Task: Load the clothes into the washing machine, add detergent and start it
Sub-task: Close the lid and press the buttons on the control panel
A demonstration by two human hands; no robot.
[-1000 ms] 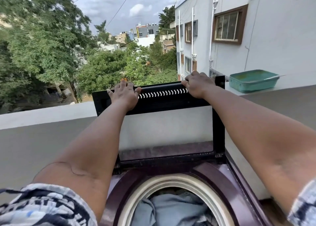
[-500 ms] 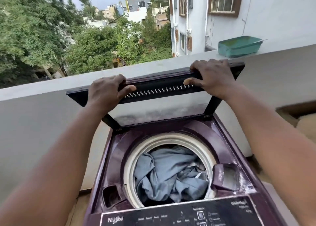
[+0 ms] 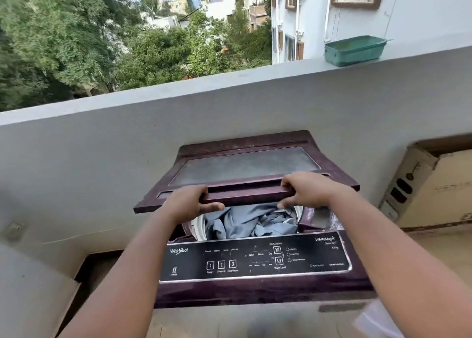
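Note:
A maroon top-loading washing machine [image 3: 255,290] stands against a grey balcony wall. Its lid [image 3: 245,167], with a dark glass pane, is tilted low over the tub, almost flat. My left hand [image 3: 190,205] grips the lid's front edge on the left, and my right hand [image 3: 307,190] grips it on the right. Grey-blue clothes [image 3: 251,222] show in the tub through the gap under the lid. The black control panel [image 3: 255,258] with numbered buttons faces me at the front. No detergent is in view.
The balcony parapet wall [image 3: 127,146] runs behind the machine. On its ledge at the right sits a green plastic tub [image 3: 355,50]. A cardboard box [image 3: 434,187] stands to the right of the machine. Trees and buildings lie beyond.
Both hands have brought the lid down from upright to nearly flat over the tub. My view has tilted downward, and the control panel has come into sight.

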